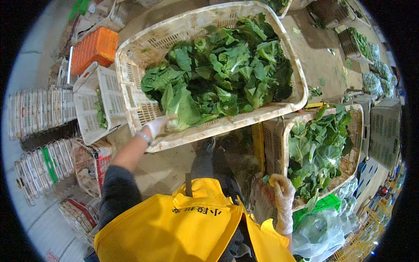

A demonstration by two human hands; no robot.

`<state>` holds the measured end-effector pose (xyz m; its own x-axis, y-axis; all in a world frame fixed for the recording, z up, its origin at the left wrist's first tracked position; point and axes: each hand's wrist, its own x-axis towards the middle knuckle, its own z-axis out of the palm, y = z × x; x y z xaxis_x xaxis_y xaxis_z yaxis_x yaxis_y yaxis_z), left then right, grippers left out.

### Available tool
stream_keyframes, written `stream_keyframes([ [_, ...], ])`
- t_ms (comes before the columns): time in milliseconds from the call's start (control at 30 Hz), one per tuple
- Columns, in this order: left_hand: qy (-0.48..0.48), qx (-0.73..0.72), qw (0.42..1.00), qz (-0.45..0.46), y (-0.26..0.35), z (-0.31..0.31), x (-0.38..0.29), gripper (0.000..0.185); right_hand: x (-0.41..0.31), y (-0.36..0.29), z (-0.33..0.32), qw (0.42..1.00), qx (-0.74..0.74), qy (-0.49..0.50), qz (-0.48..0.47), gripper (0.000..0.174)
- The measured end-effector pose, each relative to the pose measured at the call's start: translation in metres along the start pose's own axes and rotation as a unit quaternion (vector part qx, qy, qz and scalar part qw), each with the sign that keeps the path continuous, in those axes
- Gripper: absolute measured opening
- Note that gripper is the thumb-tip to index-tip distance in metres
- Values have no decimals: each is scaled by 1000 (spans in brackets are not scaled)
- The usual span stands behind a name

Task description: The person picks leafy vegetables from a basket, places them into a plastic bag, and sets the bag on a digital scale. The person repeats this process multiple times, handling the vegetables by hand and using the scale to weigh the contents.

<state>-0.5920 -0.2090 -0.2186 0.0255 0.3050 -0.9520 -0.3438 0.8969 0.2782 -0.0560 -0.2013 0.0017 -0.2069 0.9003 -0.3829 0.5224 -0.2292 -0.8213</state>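
A large, dirty white plastic crate (pixel 209 131) holds a heap of loose leafy greens (pixel 229 62). At its near left corner lies a pale green leafy head (pixel 183 111), and my gloved left hand (pixel 158 126) has its fingers on the base of that head. My right hand (pixel 281 186), in a white glove with its fingers curled, is low on the right, beside a second crate (pixel 285 147) full of broad green leaves (pixel 314 150). Something small and yellowish shows at its fingertips, too small to name.
Left are a tilted grey-white crate (pixel 114 95), an orange crate (pixel 95 49) and stacked crates (pixel 42 108). A green crate (pixel 327 203) and clear plastic bags (pixel 320 232) stand at lower right. Bagged greens (pixel 379 70) lie farther right; leaf scraps are on the floor (pixel 304 49).
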Motion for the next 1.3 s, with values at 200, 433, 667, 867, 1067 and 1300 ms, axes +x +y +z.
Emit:
stream_keyframes([
  [200, -94, -199, 964, 152, 48, 90, -152, 48, 86, -114, 54, 981, 103, -109, -121, 30],
  [433, -296, -233, 896, 236, 84, 247, -178, 58, 143, -165, 71, 893, -224, -14, -389, 84],
  [667, -243, -166, 886, 358, 69, 433, -146, 53, 107, -97, -49, 885, -438, 27, -156, 18],
  [867, -161, -90, 843, 506, 84, 491, -94, 84, 62, -22, -141, 834, -519, 31, -182, 32],
  [1067, -337, 251, 821, 387, 91, 454, -122, 87, 93, -106, -143, 786, -558, 38, -262, 97],
  [1300, -442, 525, 634, 357, 130, 446, -149, 37, 117, -115, -136, 800, -571, -79, -170, 73],
])
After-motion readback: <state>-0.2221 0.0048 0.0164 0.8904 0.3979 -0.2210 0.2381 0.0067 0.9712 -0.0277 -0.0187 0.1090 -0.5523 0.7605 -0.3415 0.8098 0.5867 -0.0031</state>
